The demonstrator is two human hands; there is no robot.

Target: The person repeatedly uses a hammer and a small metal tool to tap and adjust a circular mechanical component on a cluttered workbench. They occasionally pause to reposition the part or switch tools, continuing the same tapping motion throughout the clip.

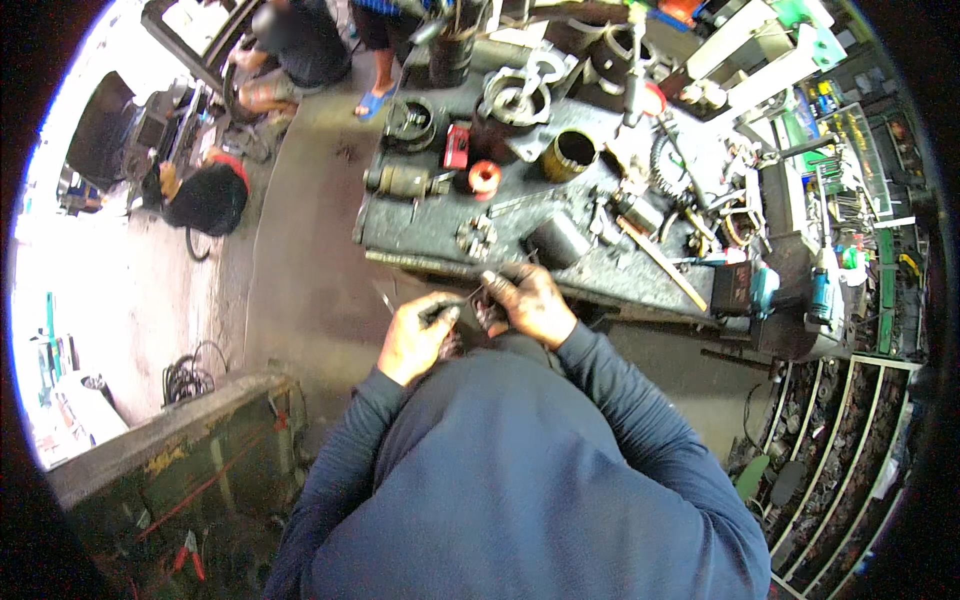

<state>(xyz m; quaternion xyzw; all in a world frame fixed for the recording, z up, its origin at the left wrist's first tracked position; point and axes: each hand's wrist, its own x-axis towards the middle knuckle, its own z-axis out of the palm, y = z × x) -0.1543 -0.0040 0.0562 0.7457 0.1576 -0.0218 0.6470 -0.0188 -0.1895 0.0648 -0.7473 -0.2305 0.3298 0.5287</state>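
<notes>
My left hand [412, 338] is closed in a pinch just off the bench's front edge. Facing it, my right hand [540, 308] also has its fingers pressed together. A thin dark piece [471, 297] runs between the fingertips of both; its kind is too small to make out. Beside my left fingers a thin, shiny sliver [385, 298] sticks out. On the bench beyond, nearest my hands, are a dark metal cylinder [558, 242] lying on its side and a round metal part with several segments [476, 236].
The dark workbench [400, 225] carries a red spool [485, 178], a motor-like cylinder [405, 182], a wooden stick [665, 265] and a teal power tool [765, 290]. Parts racks [830, 440] stand at right, a metal bin [180, 420] at lower left. Other people [210, 195] crouch at far left.
</notes>
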